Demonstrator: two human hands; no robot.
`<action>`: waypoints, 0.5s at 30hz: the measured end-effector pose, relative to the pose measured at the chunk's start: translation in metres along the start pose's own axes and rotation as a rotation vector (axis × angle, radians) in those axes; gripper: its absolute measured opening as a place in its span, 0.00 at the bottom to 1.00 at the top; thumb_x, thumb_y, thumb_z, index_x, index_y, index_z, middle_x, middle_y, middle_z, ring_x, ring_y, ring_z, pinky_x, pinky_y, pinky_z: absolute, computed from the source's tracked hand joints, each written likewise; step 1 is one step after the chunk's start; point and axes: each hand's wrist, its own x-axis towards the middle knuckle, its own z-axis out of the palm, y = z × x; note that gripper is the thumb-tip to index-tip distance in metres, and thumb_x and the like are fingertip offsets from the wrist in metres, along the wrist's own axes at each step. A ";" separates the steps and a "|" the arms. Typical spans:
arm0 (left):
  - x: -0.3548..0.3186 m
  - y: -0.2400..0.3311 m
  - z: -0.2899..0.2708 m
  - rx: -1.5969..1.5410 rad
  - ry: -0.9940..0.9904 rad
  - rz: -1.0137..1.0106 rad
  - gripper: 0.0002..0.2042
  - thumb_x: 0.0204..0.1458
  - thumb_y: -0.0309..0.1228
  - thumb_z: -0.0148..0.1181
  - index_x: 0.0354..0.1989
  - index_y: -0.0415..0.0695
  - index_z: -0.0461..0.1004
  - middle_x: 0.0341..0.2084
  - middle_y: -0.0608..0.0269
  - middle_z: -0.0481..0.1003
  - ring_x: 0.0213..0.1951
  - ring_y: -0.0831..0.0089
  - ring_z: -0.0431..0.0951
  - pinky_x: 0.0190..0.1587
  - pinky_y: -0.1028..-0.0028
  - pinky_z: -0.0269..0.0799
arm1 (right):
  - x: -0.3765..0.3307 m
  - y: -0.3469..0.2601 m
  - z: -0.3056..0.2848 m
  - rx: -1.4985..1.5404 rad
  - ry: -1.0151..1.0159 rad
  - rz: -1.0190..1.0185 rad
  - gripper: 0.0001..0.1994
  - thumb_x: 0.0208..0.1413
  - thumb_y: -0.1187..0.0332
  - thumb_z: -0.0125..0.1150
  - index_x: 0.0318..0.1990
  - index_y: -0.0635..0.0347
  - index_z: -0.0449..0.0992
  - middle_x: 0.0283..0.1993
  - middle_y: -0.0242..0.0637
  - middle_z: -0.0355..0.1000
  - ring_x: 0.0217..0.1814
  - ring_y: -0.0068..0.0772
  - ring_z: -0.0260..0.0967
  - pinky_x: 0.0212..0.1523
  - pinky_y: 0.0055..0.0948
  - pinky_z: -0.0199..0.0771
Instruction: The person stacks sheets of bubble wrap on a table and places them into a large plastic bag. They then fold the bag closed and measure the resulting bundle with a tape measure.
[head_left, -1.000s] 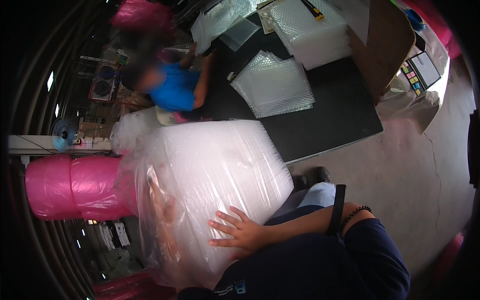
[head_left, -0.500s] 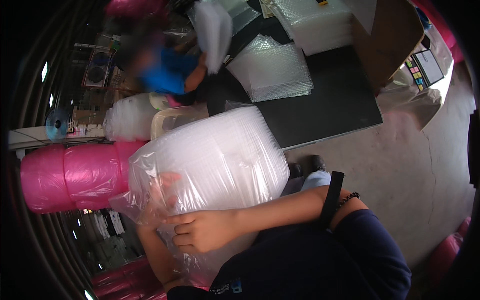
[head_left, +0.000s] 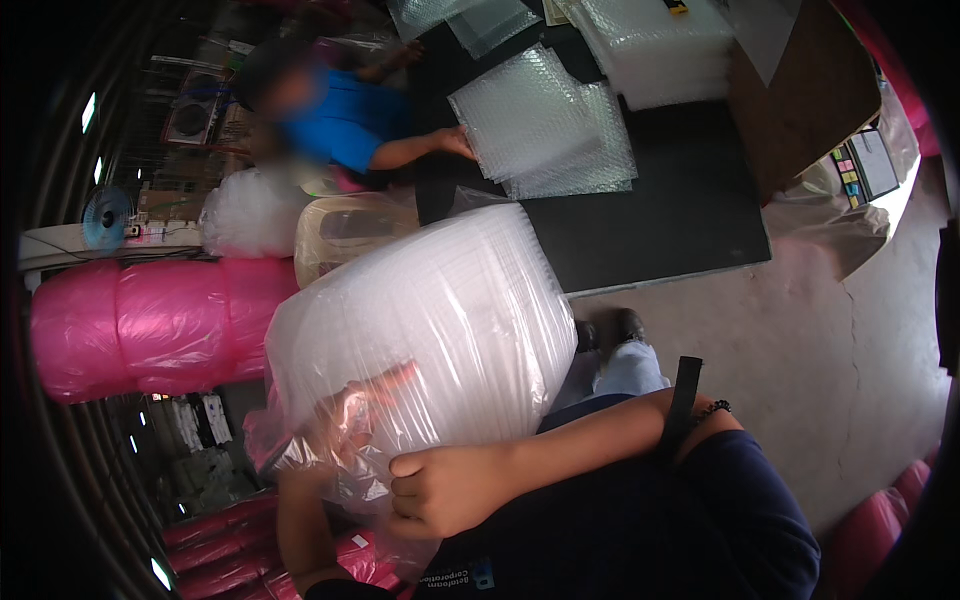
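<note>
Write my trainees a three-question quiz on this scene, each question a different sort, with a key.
1. Which of the camera wearer's hands shows through the clear plastic bag?
2. True or false: the wrapped bundles at the picture's left are green.
3. The blue-shirted co-worker has a hand at: (a) the fan; (b) the bubble-wrap sheets; (c) the brown cardboard.

Key: 1. The left hand. 2. False; they are pink. 3. b.

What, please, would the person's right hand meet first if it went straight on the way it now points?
The right hand would most likely meet the loose clear plastic, which it may already touch; the left forearm appears beyond, though depth is unclear.
</note>
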 end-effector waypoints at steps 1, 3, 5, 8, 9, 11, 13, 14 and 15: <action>-0.009 0.004 0.001 0.010 -0.013 -0.022 0.16 0.55 0.28 0.50 0.53 0.44 0.65 0.34 0.49 0.71 0.31 0.57 0.72 0.37 0.68 0.70 | 0.001 -0.007 0.002 0.021 0.005 -0.022 0.07 0.40 0.65 0.50 0.23 0.59 0.67 0.18 0.28 0.61 0.22 0.25 0.61 0.32 0.23 0.57; -0.021 0.014 0.005 0.019 -0.049 -0.082 0.17 0.55 0.28 0.49 0.54 0.44 0.64 0.35 0.48 0.71 0.31 0.56 0.72 0.37 0.68 0.70 | 0.004 -0.021 0.007 0.092 0.017 -0.041 0.07 0.40 0.65 0.51 0.21 0.58 0.66 0.18 0.28 0.61 0.22 0.25 0.60 0.32 0.23 0.57; -0.004 0.016 -0.001 0.065 -0.087 -0.043 0.18 0.55 0.28 0.49 0.54 0.44 0.64 0.35 0.47 0.71 0.31 0.55 0.73 0.36 0.68 0.71 | 0.000 -0.014 0.008 0.059 0.004 -0.027 0.07 0.39 0.65 0.51 0.21 0.58 0.66 0.17 0.28 0.61 0.22 0.25 0.60 0.32 0.23 0.57; 0.005 0.019 0.000 0.123 -0.098 -0.020 0.18 0.55 0.28 0.49 0.56 0.44 0.64 0.35 0.45 0.71 0.30 0.53 0.73 0.36 0.67 0.71 | 0.000 -0.008 0.010 0.032 0.015 -0.016 0.07 0.39 0.65 0.51 0.20 0.58 0.66 0.17 0.27 0.60 0.22 0.25 0.60 0.32 0.23 0.57; 0.007 0.016 0.003 0.166 -0.067 0.002 0.19 0.55 0.28 0.49 0.56 0.44 0.64 0.36 0.47 0.72 0.30 0.54 0.73 0.36 0.68 0.72 | 0.002 -0.007 0.011 0.029 0.026 -0.011 0.07 0.39 0.65 0.51 0.20 0.58 0.66 0.17 0.27 0.60 0.22 0.25 0.60 0.32 0.23 0.57; 0.013 0.011 0.011 0.256 -0.004 0.052 0.19 0.55 0.28 0.48 0.56 0.43 0.63 0.39 0.49 0.73 0.29 0.54 0.74 0.34 0.69 0.73 | 0.002 -0.004 0.008 0.017 0.034 0.000 0.07 0.38 0.65 0.52 0.19 0.58 0.65 0.16 0.28 0.60 0.21 0.26 0.60 0.31 0.24 0.57; 0.011 0.006 0.007 0.308 0.004 0.181 0.20 0.53 0.27 0.50 0.56 0.43 0.63 0.43 0.52 0.72 0.33 0.57 0.74 0.39 0.66 0.71 | 0.005 -0.005 0.005 0.024 0.039 0.000 0.07 0.37 0.65 0.52 0.18 0.58 0.65 0.16 0.28 0.59 0.21 0.26 0.60 0.31 0.24 0.57; 0.003 0.002 0.007 0.332 0.005 0.229 0.21 0.51 0.26 0.51 0.56 0.42 0.63 0.45 0.53 0.72 0.34 0.59 0.74 0.42 0.64 0.70 | 0.007 -0.009 0.004 0.084 0.038 0.010 0.07 0.37 0.65 0.52 0.18 0.58 0.65 0.15 0.28 0.59 0.20 0.26 0.60 0.30 0.25 0.57; 0.011 -0.013 0.009 0.297 0.044 0.323 0.21 0.50 0.26 0.52 0.55 0.43 0.64 0.47 0.55 0.71 0.37 0.62 0.74 0.43 0.64 0.69 | 0.005 -0.003 0.001 0.092 0.030 0.045 0.07 0.36 0.65 0.53 0.17 0.58 0.65 0.15 0.28 0.59 0.20 0.26 0.60 0.30 0.25 0.57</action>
